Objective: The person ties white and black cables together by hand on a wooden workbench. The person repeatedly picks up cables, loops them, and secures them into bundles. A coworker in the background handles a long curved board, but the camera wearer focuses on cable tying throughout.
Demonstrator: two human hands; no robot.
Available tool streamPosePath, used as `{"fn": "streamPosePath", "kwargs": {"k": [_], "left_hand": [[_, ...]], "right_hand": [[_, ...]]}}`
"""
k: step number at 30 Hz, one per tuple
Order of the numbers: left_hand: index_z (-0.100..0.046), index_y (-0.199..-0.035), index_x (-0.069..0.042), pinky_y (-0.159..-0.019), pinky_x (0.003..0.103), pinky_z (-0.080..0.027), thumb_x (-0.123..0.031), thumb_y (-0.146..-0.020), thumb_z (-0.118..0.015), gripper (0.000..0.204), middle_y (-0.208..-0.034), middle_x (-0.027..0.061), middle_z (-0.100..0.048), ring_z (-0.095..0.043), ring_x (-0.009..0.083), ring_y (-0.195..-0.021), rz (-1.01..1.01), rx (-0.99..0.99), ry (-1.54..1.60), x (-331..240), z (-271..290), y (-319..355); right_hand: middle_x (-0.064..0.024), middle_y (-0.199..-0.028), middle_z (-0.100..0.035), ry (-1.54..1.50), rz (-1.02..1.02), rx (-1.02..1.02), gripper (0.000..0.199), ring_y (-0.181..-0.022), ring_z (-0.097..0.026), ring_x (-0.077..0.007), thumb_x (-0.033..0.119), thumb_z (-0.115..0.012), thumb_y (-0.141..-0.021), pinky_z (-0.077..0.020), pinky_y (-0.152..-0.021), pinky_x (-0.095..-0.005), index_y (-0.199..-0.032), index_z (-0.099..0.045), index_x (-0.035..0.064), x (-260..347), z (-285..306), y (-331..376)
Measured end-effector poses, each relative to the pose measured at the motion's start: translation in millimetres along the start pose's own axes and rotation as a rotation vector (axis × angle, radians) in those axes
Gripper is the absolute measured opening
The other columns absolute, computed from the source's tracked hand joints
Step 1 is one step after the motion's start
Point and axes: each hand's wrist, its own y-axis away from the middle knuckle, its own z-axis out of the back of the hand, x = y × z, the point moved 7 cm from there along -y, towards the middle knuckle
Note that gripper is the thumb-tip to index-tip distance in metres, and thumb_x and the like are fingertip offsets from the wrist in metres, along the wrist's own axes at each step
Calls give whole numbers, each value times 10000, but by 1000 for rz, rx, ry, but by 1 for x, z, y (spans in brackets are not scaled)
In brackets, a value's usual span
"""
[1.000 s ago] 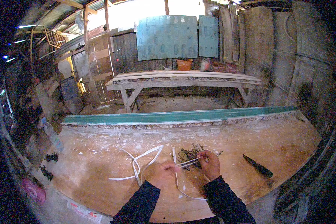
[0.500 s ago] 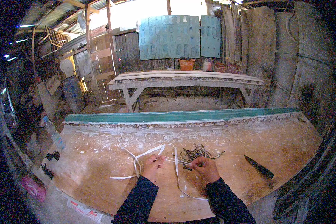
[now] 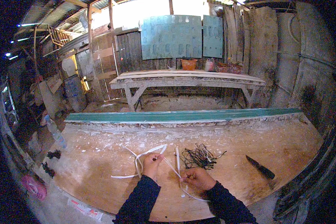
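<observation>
Pinching a white strip point(image 3: 171, 167), your left hand point(image 3: 152, 165) and right hand point(image 3: 200, 180) sat toward the front edge of the table point(image 3: 235, 164); likely light, limp, best gripped near ends.

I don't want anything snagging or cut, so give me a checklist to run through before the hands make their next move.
1. Strand held on both sides: ok. The left hand and right hand both pinch the white strand.
2. Strand free of slack: ok. It runs straight between the hands.
3. Knife away from the fingers: ok. It lies apart, to the right of the right hand.
4. Loose white strip clear of the left hand: not ok. It lies right by that hand, partly hidden behind it.
5. Dark string bundle clear of the right hand: cannot tell. It lies just beyond; any contact is unclear.
</observation>
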Motion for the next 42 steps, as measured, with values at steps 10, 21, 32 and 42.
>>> {"fn": "streamPosePath", "kwargs": {"k": [10,21,32,42], "left_hand": [[-585,-784,-15,-655,257,-407,-100,-721,-623,113,-773,35,-519,-485,128,-703,-3,38,139,-2,-4,2],[-655,-859,-199,-848,345,-372,31,-584,-583,365,-1083,40,-483,-439,255,-982,-332,473,-489,-35,-51,39],[-651,-723,-217,-904,423,-257,-137,-608,-647,140,-1082,8,-485,-398,244,-1029,-562,472,-666,-59,-52,51],[-591,-775,-142,-925,492,-211,-114,-699,-575,82,-852,9,-569,-501,191,-901,-736,42,-768,-100,-28,43]], "right_hand": [[-69,-728,-602,81,48,-99,82,-693,-575,-169,102,-576,-750,-439,-632,-279,-796,-600,39,9,20,2],[-95,-685,-606,904,-71,-833,170,-642,-569,-257,247,-629,-683,-400,-651,-379,-738,-644,87,9,102,19],[-110,-721,-600,621,81,-338,214,-706,-564,-279,265,-620,-705,-445,-631,-356,-784,-635,67,10,50,-2],[-38,-650,-558,113,-30,31,194,-629,-537,-126,214,-568,-793,-423,-603,-256,-773,-585,22,-7,-3,-5]]}}
